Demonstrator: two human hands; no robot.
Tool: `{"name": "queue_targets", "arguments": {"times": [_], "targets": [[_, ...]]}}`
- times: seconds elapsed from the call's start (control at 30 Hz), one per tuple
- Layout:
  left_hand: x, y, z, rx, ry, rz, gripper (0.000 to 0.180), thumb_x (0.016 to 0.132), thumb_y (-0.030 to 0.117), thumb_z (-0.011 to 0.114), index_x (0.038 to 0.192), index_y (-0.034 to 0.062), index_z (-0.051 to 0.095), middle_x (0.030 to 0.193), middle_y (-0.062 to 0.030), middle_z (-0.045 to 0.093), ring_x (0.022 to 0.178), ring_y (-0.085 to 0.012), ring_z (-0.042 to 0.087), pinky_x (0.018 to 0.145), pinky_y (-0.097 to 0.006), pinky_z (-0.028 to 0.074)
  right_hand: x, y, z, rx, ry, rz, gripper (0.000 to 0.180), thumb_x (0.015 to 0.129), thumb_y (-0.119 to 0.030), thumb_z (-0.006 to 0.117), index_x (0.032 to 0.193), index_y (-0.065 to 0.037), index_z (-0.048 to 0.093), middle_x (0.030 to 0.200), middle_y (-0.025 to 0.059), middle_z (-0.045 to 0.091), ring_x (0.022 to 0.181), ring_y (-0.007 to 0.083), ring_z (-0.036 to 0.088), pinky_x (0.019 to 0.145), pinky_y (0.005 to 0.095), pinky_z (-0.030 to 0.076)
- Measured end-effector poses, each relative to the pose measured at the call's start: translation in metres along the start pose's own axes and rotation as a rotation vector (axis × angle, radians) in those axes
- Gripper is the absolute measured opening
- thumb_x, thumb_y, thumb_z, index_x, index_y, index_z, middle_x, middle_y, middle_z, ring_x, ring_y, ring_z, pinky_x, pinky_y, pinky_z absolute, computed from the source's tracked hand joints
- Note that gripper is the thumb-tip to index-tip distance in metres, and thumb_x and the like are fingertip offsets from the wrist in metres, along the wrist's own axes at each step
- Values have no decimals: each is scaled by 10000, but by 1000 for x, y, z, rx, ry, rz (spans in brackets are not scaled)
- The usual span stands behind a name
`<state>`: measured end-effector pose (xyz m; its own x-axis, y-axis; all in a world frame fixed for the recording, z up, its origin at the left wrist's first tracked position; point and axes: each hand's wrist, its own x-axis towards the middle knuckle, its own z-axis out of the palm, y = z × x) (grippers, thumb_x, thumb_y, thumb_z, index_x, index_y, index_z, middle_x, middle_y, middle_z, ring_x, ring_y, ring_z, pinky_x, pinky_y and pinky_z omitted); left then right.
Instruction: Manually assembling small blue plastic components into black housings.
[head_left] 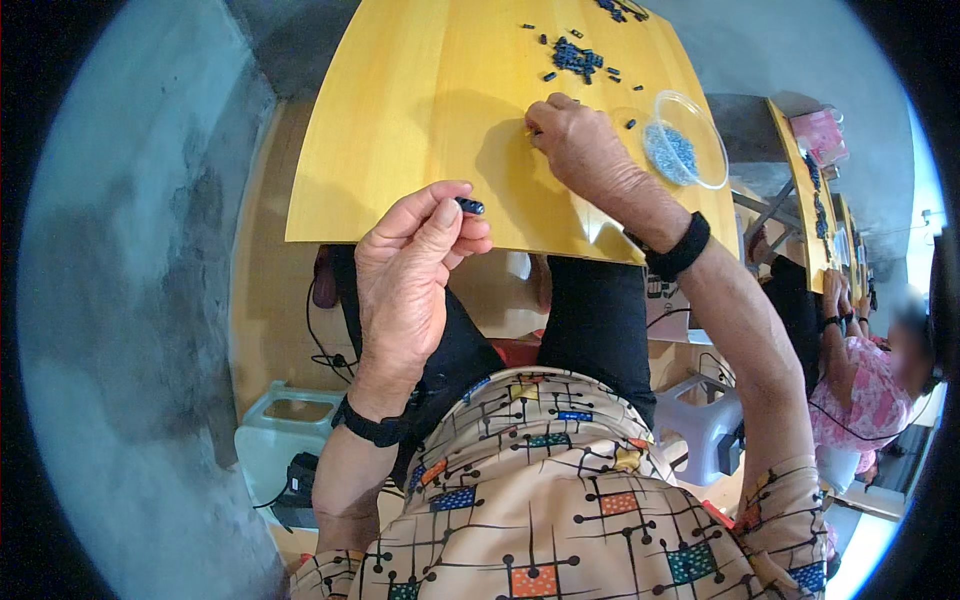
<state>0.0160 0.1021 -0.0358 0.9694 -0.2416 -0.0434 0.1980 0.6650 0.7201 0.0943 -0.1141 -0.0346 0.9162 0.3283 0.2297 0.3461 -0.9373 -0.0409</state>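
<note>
One part (470,206) is pinched in the left grip (408,260), mid-frame; right grip's (582,142) hold unclear; one tub (710,140), upper right.

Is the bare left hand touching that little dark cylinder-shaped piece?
Touching. The head view shows the left hand pinching the little dark cylinder-shaped piece, one end poking past the thumb.

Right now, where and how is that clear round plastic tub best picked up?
Probably grip the clear plastic tub by its raised rim, coming from the right: the right hand is on its left. The open top shows small blue pieces inside, so a level lift seems wise.
</note>
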Motion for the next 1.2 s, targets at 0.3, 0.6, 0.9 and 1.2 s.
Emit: {"name": "queue_targets", "arguments": {"times": [0.3,0.6,0.9,1.2], "targets": [[-7,13,-8,-10,-10,17,198,866,91,561,1024,-26,590,854,-100,636,743,-130,629,709,-250,527,-3,-7,-12,211,103,41,115,842,-109,522,866,-15,584,663,141,572,581,275,584,541,331,461],[-34,17,6,165,-6,156,179,840,80,594,979,-33,608,841,-90,641,716,-129,630,688,-233,523,-79,-93,-72,1965,-117,563,176,852,-117,578,998,-21,600,809,51,641,582,78,578,499,203,471],[-55,1,41,162,-109,182,171,844,74,586,973,-37,600,844,-97,641,711,-147,632,676,-242,528,-124,-105,-87,2077,11,528,155,803,-41,627,952,0,611,771,65,640,592,83,591,503,189,487],[-68,-15,73,171,-197,128,160,843,61,582,972,-32,598,856,-104,639,715,-143,628,670,-249,532,-165,-89,-92,2040,190,450,144,792,-36,640,930,2,625,760,62,640,603,78,593,521,180,487]]}}
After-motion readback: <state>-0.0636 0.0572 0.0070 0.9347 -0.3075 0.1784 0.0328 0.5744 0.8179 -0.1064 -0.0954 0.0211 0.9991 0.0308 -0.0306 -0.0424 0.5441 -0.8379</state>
